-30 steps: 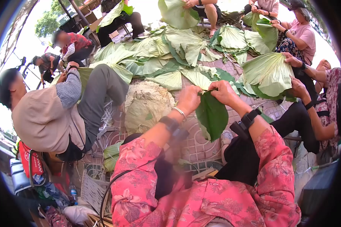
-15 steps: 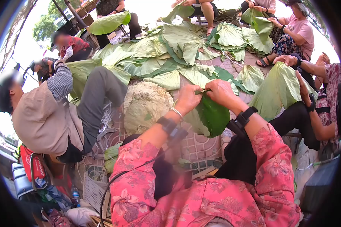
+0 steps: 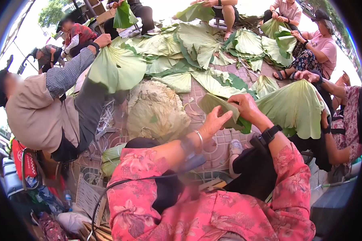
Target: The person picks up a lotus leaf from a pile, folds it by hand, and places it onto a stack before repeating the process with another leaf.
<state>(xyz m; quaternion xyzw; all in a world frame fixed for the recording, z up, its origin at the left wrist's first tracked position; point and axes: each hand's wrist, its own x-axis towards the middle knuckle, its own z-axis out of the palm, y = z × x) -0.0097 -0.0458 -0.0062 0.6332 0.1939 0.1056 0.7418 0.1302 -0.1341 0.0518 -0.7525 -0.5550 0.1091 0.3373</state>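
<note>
A green lotus leaf (image 3: 219, 107) hangs in front of me, its pale underside facing up and a darker green edge showing below. My right hand (image 3: 247, 107) pinches it near its upper right edge, the fingertips pressed together. Just left of that grip, my left hand (image 3: 214, 123) has thumb and fingers apart, close to the leaf's lower side with nothing between them. Beyond the leaf, many pale green lotus leaves (image 3: 197, 44) lie overlapping on the paving.
A round stack of dried, yellowish leaves (image 3: 155, 110) sits left of my hands. At left, a person in a beige vest (image 3: 36, 108) holds up a leaf (image 3: 118, 68); at right, another person's leaf (image 3: 295, 106) spreads over their knees. Other people sit around the pile.
My left hand has let go of the leaf and dropped lower. The leaf has turned from its dark side to its pale underside. The person at left has raised a leaf.
</note>
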